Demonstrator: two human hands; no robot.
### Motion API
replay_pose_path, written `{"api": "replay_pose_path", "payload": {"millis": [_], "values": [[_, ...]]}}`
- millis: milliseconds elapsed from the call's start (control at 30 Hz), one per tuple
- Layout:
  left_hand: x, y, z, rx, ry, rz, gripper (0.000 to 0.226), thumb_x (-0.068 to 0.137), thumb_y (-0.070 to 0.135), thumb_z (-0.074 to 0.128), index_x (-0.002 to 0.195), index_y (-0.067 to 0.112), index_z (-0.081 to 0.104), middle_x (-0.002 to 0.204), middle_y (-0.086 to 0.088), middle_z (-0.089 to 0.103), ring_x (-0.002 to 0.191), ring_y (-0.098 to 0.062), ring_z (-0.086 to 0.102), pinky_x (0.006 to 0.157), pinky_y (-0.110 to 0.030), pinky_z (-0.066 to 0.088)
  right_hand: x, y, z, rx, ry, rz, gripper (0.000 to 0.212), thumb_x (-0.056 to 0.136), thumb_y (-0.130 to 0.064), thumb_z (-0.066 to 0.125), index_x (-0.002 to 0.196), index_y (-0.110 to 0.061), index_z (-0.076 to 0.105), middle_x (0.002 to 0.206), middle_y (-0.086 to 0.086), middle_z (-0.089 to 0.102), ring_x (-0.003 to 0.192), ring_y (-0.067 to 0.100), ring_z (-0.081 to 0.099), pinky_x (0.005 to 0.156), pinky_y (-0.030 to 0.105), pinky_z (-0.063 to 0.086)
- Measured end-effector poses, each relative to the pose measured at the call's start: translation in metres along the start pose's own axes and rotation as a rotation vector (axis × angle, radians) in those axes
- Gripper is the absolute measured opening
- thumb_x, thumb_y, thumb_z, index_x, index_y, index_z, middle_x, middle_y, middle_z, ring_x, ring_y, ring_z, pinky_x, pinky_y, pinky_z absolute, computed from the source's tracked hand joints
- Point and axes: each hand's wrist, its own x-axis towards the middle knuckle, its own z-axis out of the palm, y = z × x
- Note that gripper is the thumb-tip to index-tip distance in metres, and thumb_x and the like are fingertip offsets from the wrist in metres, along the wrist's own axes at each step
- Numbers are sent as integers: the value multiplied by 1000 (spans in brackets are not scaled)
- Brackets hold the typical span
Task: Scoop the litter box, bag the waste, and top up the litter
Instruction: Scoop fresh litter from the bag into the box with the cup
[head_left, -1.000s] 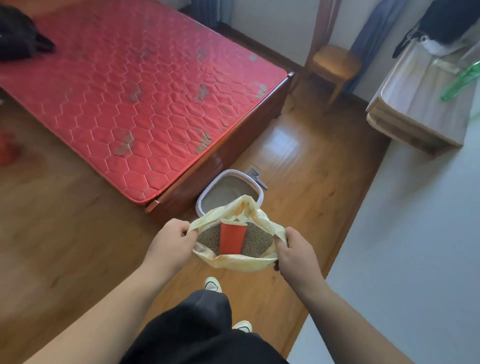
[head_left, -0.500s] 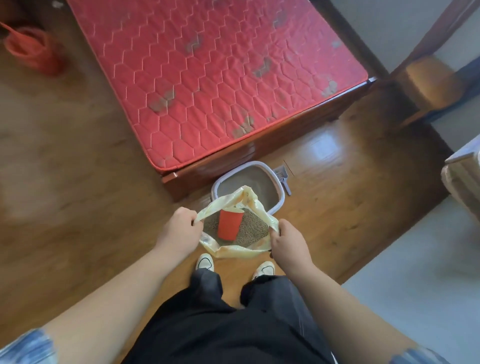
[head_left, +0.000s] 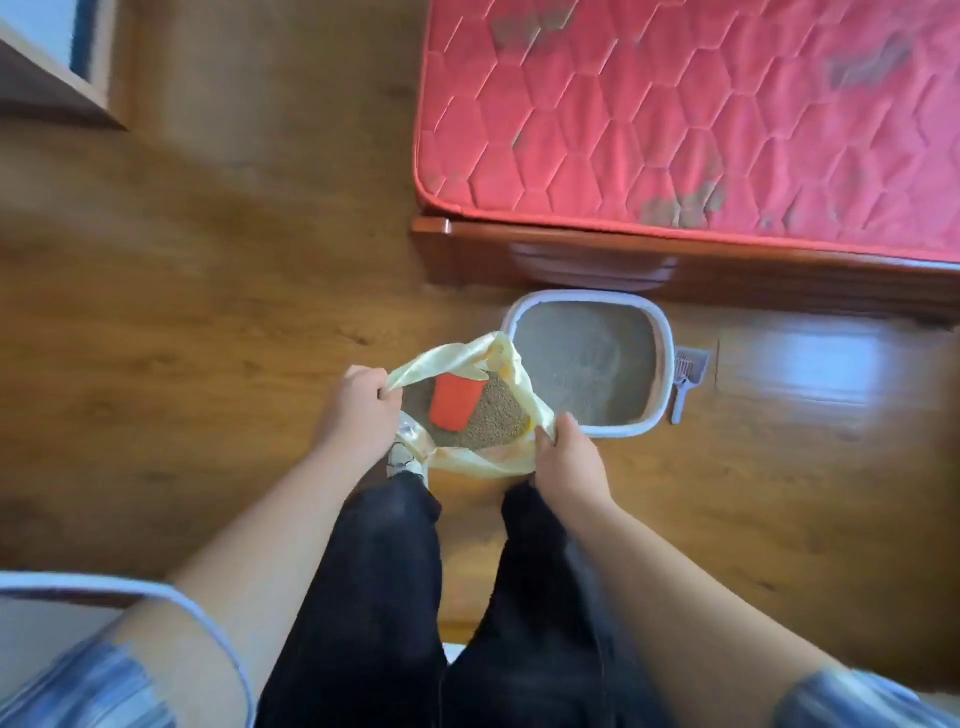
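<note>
— Two hands are gripping one bag?
— Yes. The left hand (head_left: 358, 410) is pinching one side of the yellow bag (head_left: 483, 465), the right hand (head_left: 571, 462) the other, holding its mouth wide.
— Anything lying inside?
— One red cup (head_left: 456, 408), on litter (head_left: 498, 421). One litter box (head_left: 660, 374) is sitting just beyond, by the bed (head_left: 675, 114), with one scoop (head_left: 688, 376) just beside it.

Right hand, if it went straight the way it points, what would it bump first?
Probably the litter box: the right hand, gripping the yellow bag, points at its near rim. The hand may be higher, so it could pass above.
</note>
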Motion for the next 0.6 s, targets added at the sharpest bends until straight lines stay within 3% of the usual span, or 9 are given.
{"api": "replay_pose_path", "payload": {"millis": [133, 233, 300, 367, 467, 600], "values": [[51, -41, 56, -113, 43, -111, 37, 92, 16, 48, 62, 15, 26, 74, 5, 34, 58, -23, 29, 55, -34, 25, 81, 4, 45, -21, -24, -23, 29, 102, -26, 40, 74, -22, 33, 74, -1, 49, 65, 20, 45, 59, 37, 34], [99, -81, 107, -203, 63, -170, 36, 92, 16, 48, 63, 14, 28, 76, 3, 36, 57, -23, 30, 55, -34, 27, 147, 12, 88, -77, -14, -54, 28, 100, -26, 40, 73, -22, 33, 71, -3, 48, 62, 17, 43, 56, 36, 33], [133, -107, 140, -229, 66, -158, 36, 93, 16, 48, 63, 12, 29, 77, 4, 37, 58, -24, 33, 57, -36, 32, 193, 16, 118, -132, -16, -92, 25, 99, -29, 40, 75, -22, 36, 73, -1, 54, 65, 21, 55, 59, 40, 45], [163, -131, 170, -190, 80, -105, 38, 94, 15, 51, 61, 12, 30, 81, 2, 40, 63, -28, 42, 61, -41, 40, 233, 17, 146, -181, -20, -140, 21, 97, -32, 40, 78, -23, 41, 77, 2, 59, 70, 28, 64, 64, 47, 53], [208, -157, 204, -32, 91, 5, 42, 94, 20, 53, 58, 20, 31, 98, 0, 50, 70, -30, 53, 61, -39, 45, 290, 19, 182, -283, -12, -235, 21, 99, -32, 38, 82, -21, 45, 80, 3, 60, 72, 28, 64, 64, 46, 52], [268, -180, 232, 262, 44, 86, 37, 98, 31, 45, 64, 20, 36, 107, 7, 48, 68, -28, 52, 54, -31, 33, 364, 24, 218, -489, 20, -363, 23, 102, -32, 39, 84, -18, 42, 72, -1, 50, 65, 26, 51, 55, 36, 34]]}}
